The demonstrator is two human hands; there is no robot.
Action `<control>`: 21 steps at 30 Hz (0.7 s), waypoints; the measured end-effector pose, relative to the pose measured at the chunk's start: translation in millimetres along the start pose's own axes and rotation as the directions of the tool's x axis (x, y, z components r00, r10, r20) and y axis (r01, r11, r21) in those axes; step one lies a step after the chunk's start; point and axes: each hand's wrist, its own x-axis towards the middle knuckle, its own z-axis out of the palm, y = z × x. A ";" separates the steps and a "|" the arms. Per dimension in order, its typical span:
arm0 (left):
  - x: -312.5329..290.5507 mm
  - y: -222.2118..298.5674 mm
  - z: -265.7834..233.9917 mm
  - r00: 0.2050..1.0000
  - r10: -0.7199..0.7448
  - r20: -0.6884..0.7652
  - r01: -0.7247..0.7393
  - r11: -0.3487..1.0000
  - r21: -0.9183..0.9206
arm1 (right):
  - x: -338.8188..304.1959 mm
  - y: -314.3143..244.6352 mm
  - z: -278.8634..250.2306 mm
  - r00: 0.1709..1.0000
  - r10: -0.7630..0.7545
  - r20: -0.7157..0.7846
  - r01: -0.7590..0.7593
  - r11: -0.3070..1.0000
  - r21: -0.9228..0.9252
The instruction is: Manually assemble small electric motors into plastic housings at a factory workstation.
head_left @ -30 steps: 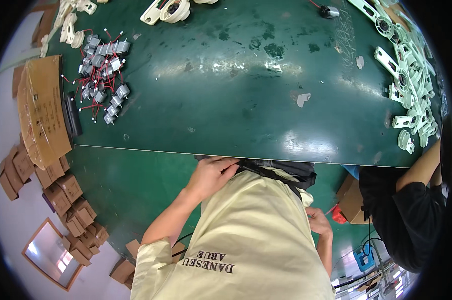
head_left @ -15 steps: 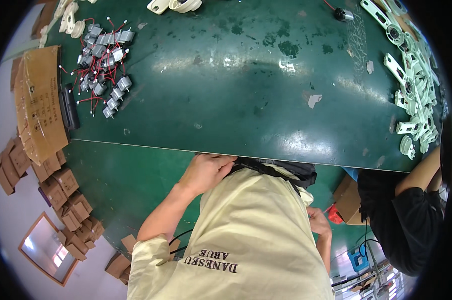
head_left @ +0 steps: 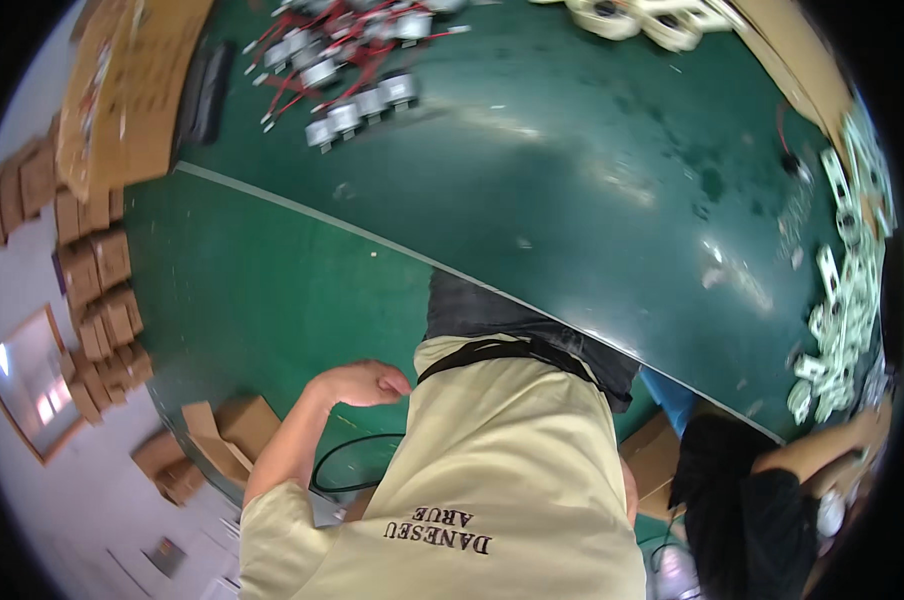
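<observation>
My left hand hangs beside my waist, over the green floor. Its fingers are loosely curled in, and nothing shows in them. Close to the fingertips runs a black strap round my waist, over a pale yellow shirt. Only a sliver of my right forearm shows beside the shirt; the right hand is hidden behind my body. Ahead of me is a dark green table. Small silver motors with red wires lie heaped at its far left, slightly blurred.
Pale plastic housings are piled along the table's right side, near a co-worker in a black shirt. More pale parts lie at the far edge. Cardboard boxes stack at left; an open carton stands behind my left arm.
My view has turned and my body has moved back from the table edge. My left hand has come away from the waist strap. My right hand has gone out of sight.
</observation>
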 end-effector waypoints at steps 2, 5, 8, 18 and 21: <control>-10.6 -7.0 26.8 0.964 0.169 0.203 -0.079 0.919 -0.386 | 2.7 -25.9 -16.9 1.000 0.025 -0.001 -0.025 0.987 -0.156; -7.6 -16.3 66.6 0.989 0.099 0.106 -0.064 0.954 -0.294 | -2.5 -80.5 -32.9 0.999 0.044 -0.025 -0.050 0.919 -0.391; 4.1 -43.2 106.3 0.984 0.087 -0.158 -0.155 0.854 -0.496 | -10.2 -143.4 -34.3 0.998 0.030 -0.046 -0.052 0.799 -0.600; 14.2 -47.0 145.0 0.843 0.190 -0.503 -0.436 0.789 -0.433 | 13.3 -358.5 91.2 0.683 -0.637 0.357 0.666 0.344 -0.662; 13.2 -48.4 144.4 0.859 0.195 -0.473 -0.433 0.769 -0.470 | 82.5 -367.2 170.4 0.329 -0.506 0.798 0.943 0.138 -0.302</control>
